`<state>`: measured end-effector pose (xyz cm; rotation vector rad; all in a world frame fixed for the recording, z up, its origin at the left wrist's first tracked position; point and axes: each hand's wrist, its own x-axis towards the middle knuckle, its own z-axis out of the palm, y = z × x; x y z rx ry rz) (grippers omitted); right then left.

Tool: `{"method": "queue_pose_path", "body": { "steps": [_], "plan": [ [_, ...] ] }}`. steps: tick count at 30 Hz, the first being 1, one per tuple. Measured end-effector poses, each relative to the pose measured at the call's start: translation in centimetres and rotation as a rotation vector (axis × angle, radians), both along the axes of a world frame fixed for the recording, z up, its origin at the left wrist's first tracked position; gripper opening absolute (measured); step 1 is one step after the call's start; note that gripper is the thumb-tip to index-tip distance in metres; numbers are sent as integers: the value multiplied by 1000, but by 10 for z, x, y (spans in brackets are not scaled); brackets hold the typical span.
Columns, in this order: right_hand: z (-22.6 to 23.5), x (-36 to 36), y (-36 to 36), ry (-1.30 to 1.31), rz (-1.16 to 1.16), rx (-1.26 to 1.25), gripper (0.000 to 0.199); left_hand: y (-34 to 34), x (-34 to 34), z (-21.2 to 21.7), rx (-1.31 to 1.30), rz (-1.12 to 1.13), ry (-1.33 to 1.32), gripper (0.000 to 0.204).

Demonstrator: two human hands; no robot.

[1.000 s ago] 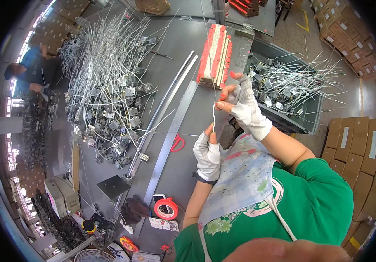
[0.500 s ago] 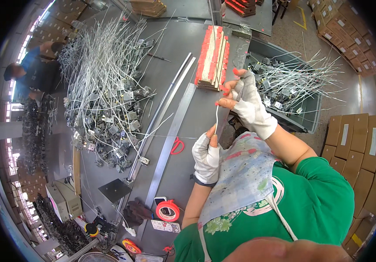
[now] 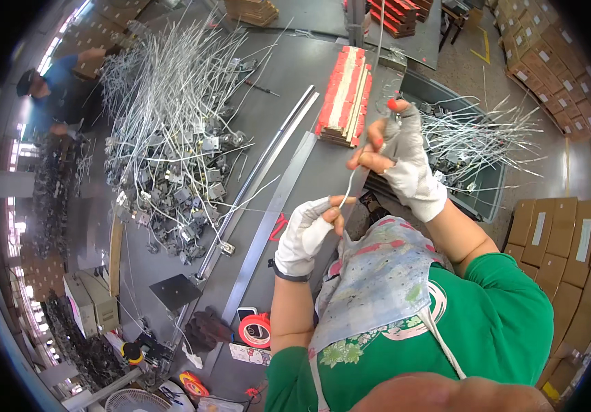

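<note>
A white wire [image 3: 350, 181] runs between my two gloved hands in front of my apron. Its lower end is pinched between the thumb and fingers of my left hand [image 3: 309, 232], which wears a white fingerless glove. Higher and to the right, my right hand [image 3: 405, 159], gloved likewise, closes thumb and fingers on the wire's upper part; red shows at some of its fingertips. A thin strand rises beyond this hand to the top of the picture. Red-handled scissors [image 3: 278, 226] lie on the bench, partly hidden behind my left hand.
Small metal parts with long white wires [image 3: 178, 151] are heaped at left. More fill a grey bin [image 3: 482, 214] at right. A stack of red-edged boards [image 3: 342, 96] stands ahead. Metal strips [image 3: 268, 226] cross the bench [image 3: 288, 62]. Tape [image 3: 255, 331] lies nearer. Another person [image 3: 51, 89] is far left.
My left hand has moved left and turned, its fingers pointing more to the right. My right hand has shifted slightly right. The wire between them now slants, and the scissors are more covered.
</note>
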<state>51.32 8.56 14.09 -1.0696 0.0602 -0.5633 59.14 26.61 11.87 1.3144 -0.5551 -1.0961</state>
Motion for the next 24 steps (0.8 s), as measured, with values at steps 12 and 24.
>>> {"method": "queue_pose_path", "body": {
  "steps": [12, 24],
  "plan": [
    [20, 4, 10, -107, -225, -400, 74, -29, 7, -1, -349, 290, -811, 15],
    [-5, -18, -101, 35, -726, -325, 52, -37, 37, -18, -82, 768, -1145, 26]
  ]
}}
